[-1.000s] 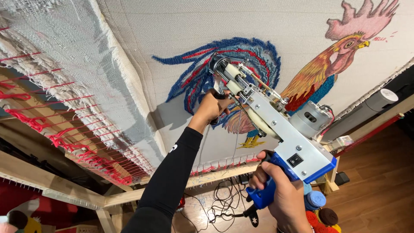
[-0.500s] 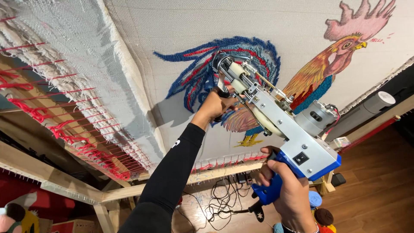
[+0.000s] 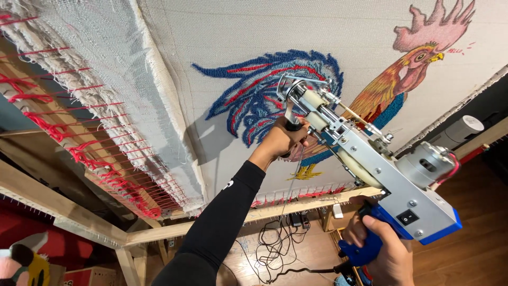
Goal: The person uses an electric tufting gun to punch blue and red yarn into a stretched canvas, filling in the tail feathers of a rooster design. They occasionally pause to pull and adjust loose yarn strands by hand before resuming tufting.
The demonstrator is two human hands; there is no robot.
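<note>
I hold a silver and blue tufting gun (image 3: 381, 175) against a stretched white cloth (image 3: 264, 32). My right hand (image 3: 383, 251) grips its blue rear handle. My left hand (image 3: 283, 139), in a black sleeve, is closed on the black front handle below the needle end (image 3: 290, 87). The needle end touches the cloth at a tufted rooster picture (image 3: 296, 92), on the blue and red tail feathers. The rooster's orange body and pink comb (image 3: 439, 26) lie to the right.
The cloth is stretched on a wooden frame (image 3: 296, 204) with red yarn lacing (image 3: 79, 153) along the left edge. Black cables (image 3: 272, 243) lie on the wooden floor below. A white cylinder (image 3: 463, 130) sits at the right edge.
The gun's needle end has shifted slightly along the blue tail feathers, and both hands moved with it. The view has tilted a little.
</note>
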